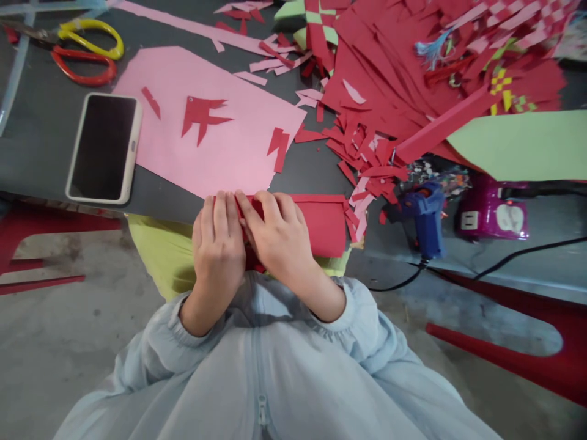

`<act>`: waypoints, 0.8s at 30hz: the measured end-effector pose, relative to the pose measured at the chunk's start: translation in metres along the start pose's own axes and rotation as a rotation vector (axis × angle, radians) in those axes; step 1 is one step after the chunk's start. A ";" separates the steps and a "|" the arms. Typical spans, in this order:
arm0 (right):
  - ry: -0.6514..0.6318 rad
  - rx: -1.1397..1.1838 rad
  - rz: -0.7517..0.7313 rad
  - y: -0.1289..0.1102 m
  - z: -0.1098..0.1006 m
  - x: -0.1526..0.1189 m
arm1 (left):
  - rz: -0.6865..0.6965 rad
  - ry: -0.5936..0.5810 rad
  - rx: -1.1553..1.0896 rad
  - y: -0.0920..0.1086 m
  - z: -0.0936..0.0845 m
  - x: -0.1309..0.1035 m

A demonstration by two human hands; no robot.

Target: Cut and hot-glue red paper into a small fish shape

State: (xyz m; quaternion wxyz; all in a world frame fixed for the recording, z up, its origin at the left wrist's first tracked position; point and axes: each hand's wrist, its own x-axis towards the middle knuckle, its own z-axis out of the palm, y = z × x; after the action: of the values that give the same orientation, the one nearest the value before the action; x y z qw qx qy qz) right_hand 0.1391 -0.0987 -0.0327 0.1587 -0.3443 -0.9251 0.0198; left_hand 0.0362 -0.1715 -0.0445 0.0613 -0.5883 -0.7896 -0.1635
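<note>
A sheet of red paper (326,227) hangs over the table's front edge, with a narrow fold along its top. My left hand (220,235) lies on the paper's left part, fingers straight and side by side. Beside it, my right hand (280,235) grips the paper near the fold, with the index finger stretched toward the left hand and the others bent. Both hands hide much of the sheet. Just beyond them is pink paper (169,146), bearing a red fish-shaped cutout (202,116) and small red scraps.
A phone (104,146) and scissors (87,52) lie at the left. Red paper scraps (362,143) are heaped at the right, near red sheets (389,67) and green paper (527,146). A blue glue gun (428,220) and a purple corded box (493,214) sit near the right edge.
</note>
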 end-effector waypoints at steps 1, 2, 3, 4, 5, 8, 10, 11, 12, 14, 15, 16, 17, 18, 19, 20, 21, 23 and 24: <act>0.001 0.002 0.002 0.000 -0.001 0.000 | 0.006 0.010 0.007 0.000 0.001 -0.001; 0.001 0.005 0.006 -0.001 -0.001 0.000 | 0.011 0.016 0.008 -0.001 0.001 -0.001; -0.001 0.007 0.013 -0.002 -0.001 -0.001 | 0.014 0.016 0.003 -0.001 0.001 -0.002; -0.004 0.011 0.023 -0.003 -0.001 -0.001 | 0.013 0.009 -0.006 -0.001 0.000 -0.001; -0.006 0.016 0.033 -0.004 -0.001 -0.001 | 0.012 -0.002 -0.016 -0.002 -0.001 -0.001; -0.002 0.019 0.054 -0.007 -0.001 -0.002 | 0.013 -0.026 -0.015 -0.001 -0.005 0.001; 0.026 -0.004 0.067 -0.009 -0.001 -0.003 | 0.018 -0.018 0.012 0.000 -0.007 0.003; 0.038 -0.019 0.074 -0.010 -0.001 -0.004 | 0.022 -0.012 0.026 0.000 -0.007 0.004; 0.048 -0.036 0.084 -0.011 -0.002 -0.005 | 0.024 -0.006 0.037 0.000 -0.007 0.004; 0.062 -0.068 0.106 -0.010 -0.004 -0.008 | 0.024 0.001 0.045 0.001 -0.007 0.004; 0.062 -0.077 0.121 -0.009 -0.006 -0.009 | 0.022 0.001 0.043 0.001 -0.007 0.003; 0.062 -0.083 0.139 -0.007 -0.007 -0.011 | 0.022 -0.001 0.039 0.001 -0.006 0.003; 0.060 -0.087 0.162 -0.005 -0.008 -0.012 | 0.023 -0.006 0.035 0.001 -0.006 0.003; 0.059 -0.093 0.186 -0.003 -0.010 -0.014 | 0.028 -0.012 0.033 0.001 -0.007 0.003; 0.055 -0.102 0.205 -0.001 -0.011 -0.016 | 0.033 -0.018 0.033 0.001 -0.007 0.003; 0.053 -0.116 0.222 0.002 -0.012 -0.017 | 0.039 -0.022 0.035 0.001 -0.007 0.003; 0.053 -0.133 0.232 0.004 -0.012 -0.019 | 0.042 -0.022 0.039 0.001 -0.007 0.003; 0.050 -0.157 0.246 0.008 -0.014 -0.022 | 0.047 -0.011 0.050 0.001 -0.007 0.003; 0.048 -0.156 0.256 0.010 -0.014 -0.024 | 0.049 -0.004 0.056 0.001 -0.007 0.003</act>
State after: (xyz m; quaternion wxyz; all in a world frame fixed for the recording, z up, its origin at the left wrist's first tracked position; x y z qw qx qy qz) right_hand 0.1663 -0.1075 -0.0276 0.1496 -0.4710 -0.8684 -0.0403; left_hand 0.0355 -0.1712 -0.0370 0.0802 -0.6059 -0.7792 -0.1389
